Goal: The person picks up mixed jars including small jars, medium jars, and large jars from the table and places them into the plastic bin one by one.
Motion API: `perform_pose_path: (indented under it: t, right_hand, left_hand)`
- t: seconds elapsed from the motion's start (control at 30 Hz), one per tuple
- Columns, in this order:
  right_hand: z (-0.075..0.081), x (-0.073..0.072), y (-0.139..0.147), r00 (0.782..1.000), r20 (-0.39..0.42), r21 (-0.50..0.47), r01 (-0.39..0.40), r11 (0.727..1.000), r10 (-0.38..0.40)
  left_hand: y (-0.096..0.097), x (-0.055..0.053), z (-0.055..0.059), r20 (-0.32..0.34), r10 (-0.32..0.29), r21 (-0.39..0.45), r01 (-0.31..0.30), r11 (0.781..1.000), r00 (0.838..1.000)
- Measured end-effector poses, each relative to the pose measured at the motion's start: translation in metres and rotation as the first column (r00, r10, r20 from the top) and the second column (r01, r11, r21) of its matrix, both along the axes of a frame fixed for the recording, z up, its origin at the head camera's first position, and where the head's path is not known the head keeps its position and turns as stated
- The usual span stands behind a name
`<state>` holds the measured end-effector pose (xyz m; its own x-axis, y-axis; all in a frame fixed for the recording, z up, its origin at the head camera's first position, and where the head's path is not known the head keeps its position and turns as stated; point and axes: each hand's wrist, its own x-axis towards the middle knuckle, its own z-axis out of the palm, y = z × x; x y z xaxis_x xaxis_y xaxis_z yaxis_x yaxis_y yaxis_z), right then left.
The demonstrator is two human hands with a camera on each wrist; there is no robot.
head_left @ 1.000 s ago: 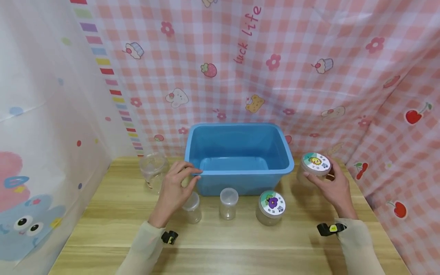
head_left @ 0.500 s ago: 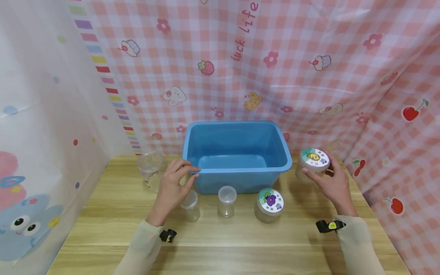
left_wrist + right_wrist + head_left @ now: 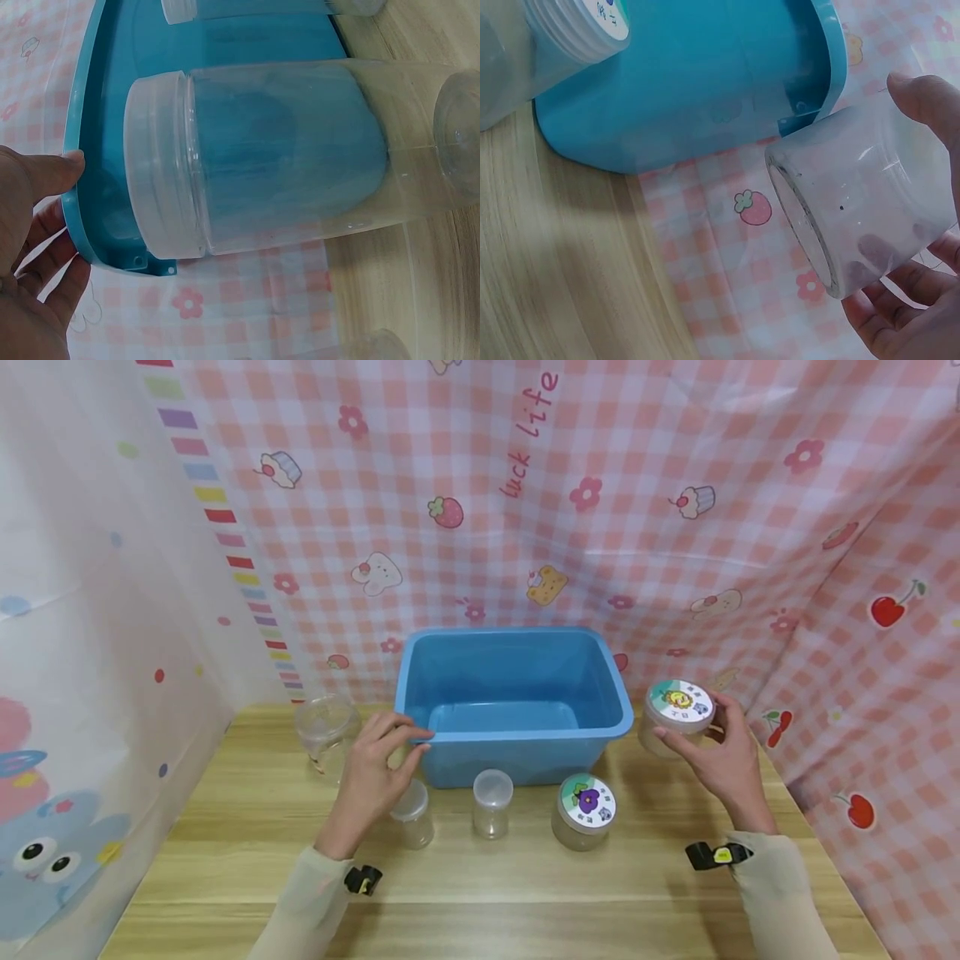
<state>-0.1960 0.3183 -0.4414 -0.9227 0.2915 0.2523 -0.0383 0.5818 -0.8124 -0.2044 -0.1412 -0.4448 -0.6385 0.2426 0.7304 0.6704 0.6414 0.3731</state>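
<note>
While the left hand [image 3: 372, 777] pinches the rim of a blue bin [image 3: 521, 760] in the head view, the right hand [image 3: 722, 762] grips a yellow-flower-lidded jar [image 3: 677, 708] beside it. Left wrist: thumb hooks over rim. Right wrist: jar sits between thumb and fingers [image 3: 904, 296].

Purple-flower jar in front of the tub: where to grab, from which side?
Probably the round body of the purple-flower jar, just under its lid, from above and its right. It stands upright with room there, while the blue tub is close behind. The right grip holds the sunflower jar, so would need freeing first.
</note>
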Motion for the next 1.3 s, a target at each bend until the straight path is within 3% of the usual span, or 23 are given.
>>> perform_pose_path:
  t: [0.1, 0.37, 0.6, 0.77, 0.97, 1.3]
  right_hand:
    - [0.000, 0.005, 0.005, 1.000, -0.012, -0.003, 0.007, 1.000, -0.007]
    - [0.009, -0.002, -0.001, 0.996, -0.083, -0.012, -0.038, 0.999, 0.037]
    - [0.020, 0.005, -0.002, 0.995, -0.096, -0.017, -0.027, 0.999, 0.026]
    - [0.026, -0.002, -0.008, 0.988, -0.138, -0.015, -0.071, 0.997, 0.068]
    - [0.039, -0.004, -0.016, 0.977, -0.194, 0.048, -0.085, 0.995, 0.093]
    - [0.059, -0.010, -0.030, 0.967, -0.191, 0.099, -0.152, 0.984, 0.168]
  left_hand:
    - [0.006, -0.001, 0.000, 0.007, -0.024, -0.005, 0.024, 1.000, 1.000]
    - [0.006, -0.001, -0.002, -0.031, -0.008, 0.017, 0.009, 1.000, 0.999]
    - [0.008, -0.003, -0.003, -0.025, -0.044, 0.005, 0.044, 0.999, 0.999]
    - [0.003, -0.001, -0.001, -0.049, -0.020, -0.003, 0.020, 1.000, 0.999]
    - [0.001, -0.001, -0.001, -0.060, -0.013, -0.012, 0.012, 1.000, 0.998]
    - [0.002, -0.001, -0.001, -0.040, -0.013, -0.007, 0.012, 1.000, 0.999]
